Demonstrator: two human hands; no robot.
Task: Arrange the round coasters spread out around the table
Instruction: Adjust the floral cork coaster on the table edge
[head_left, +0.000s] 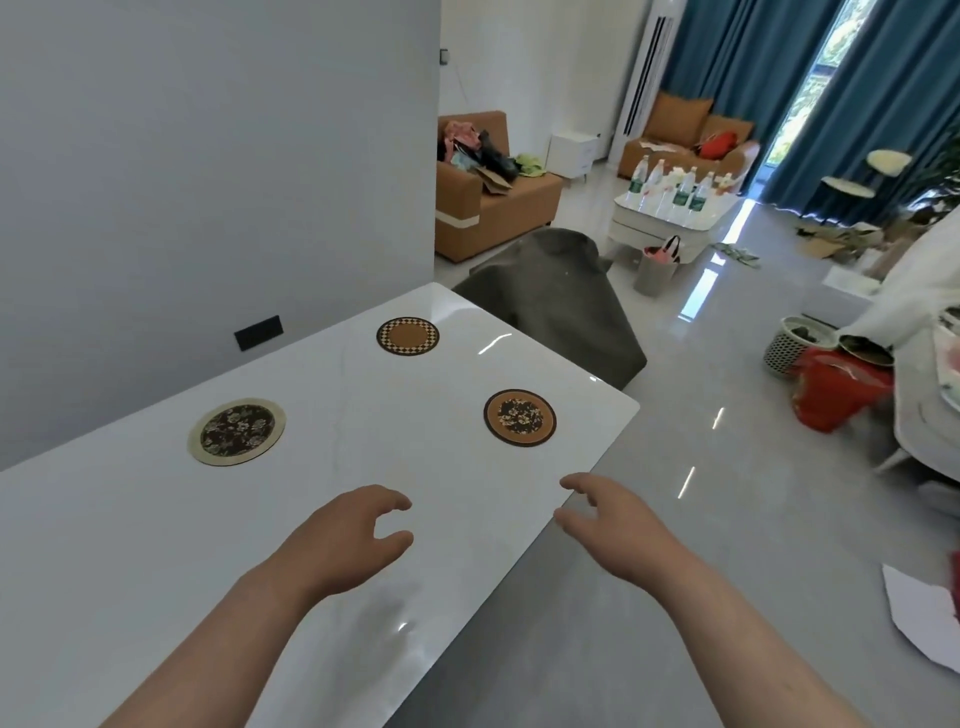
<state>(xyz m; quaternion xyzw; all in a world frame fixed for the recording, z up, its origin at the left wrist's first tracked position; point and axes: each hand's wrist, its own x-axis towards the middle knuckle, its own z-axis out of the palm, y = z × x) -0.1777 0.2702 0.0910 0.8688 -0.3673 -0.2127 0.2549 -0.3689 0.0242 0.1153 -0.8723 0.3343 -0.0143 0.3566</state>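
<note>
Three round coasters lie apart on the white glossy table (156, 545). A checkered-rim brown coaster (408, 336) sits near the far end. A large cream-rimmed dark floral coaster (237, 432) lies at the left by the wall. A brown-rimmed floral coaster (520, 418) rests near the right edge. My left hand (348, 540) hovers over the table's near middle, fingers curled apart, holding nothing. My right hand (613, 525) hangs at the table's right edge, just short of the brown-rimmed coaster, also empty with fingers apart.
A grey wall (208, 182) runs along the table's left side. A chair draped in dark grey fabric (556, 296) stands at the far end. Glossy floor (701, 467) lies to the right, with a red bag (836, 395), baskets and white paper on it.
</note>
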